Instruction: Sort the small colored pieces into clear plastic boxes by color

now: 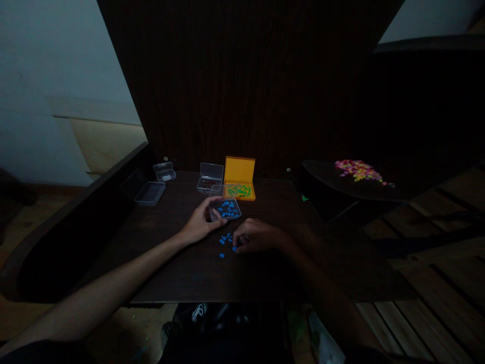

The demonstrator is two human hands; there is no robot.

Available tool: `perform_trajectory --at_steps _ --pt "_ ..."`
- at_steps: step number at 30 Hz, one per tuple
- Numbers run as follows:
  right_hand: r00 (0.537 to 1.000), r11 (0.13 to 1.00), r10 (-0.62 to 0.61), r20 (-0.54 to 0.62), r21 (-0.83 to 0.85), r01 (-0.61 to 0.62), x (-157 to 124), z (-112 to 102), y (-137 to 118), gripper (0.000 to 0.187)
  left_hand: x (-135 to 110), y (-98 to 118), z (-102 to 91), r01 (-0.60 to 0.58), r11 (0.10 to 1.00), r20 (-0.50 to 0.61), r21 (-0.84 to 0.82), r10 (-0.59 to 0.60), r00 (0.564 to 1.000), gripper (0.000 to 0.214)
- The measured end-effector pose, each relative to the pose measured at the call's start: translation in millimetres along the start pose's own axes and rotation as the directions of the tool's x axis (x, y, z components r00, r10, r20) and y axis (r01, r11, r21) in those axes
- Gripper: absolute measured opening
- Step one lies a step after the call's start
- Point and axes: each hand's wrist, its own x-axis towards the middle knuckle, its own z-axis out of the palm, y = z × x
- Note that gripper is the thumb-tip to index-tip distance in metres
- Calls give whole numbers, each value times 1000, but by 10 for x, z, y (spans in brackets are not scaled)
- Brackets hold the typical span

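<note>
A clear plastic box with several small blue pieces in it rests on the dark table. My left hand grips the box's left side, thumb along the near edge and fingers around the far side. Just in front of the box, more loose blue pieces are scattered on the tabletop. To their right is my right hand, fingers curled and pinched at the table surface, with a blue piece at the fingertips. One blue piece lies apart, nearer to me.
Behind the box stands an open yellow case holding green pieces. Left of it is an open clear box with dark reddish bits. Other clear boxes sit at the far left. Colourful beads are heaped on a dark surface at right.
</note>
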Motion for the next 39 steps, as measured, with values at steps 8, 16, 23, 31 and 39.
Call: perform_trajectory --at_steps 8,16,23,31,39 --pt "998 994 -39 -48 96 43 5 23 -51 11 4 -15 -8 -6 1000 -3 1 6 1000 68" --pt "961 930 22 -277 357 82 -69 -57 -33 19 -60 2 68 13 998 65 -62 -9 998 67" --pt "841 965 172 -513 259 -39 30 -44 -13 14 -116 -42 172 -25 998 131 -64 34 991 67" --pt "853 981 190 -486 59 -184 169 50 -76 14 -170 -123 219 -176 984 156 31 169 973 63" --pt "882 979 183 -434 -1 -204 140 39 -112 21 -181 -90 225 -218 974 159 60 207 965 64"
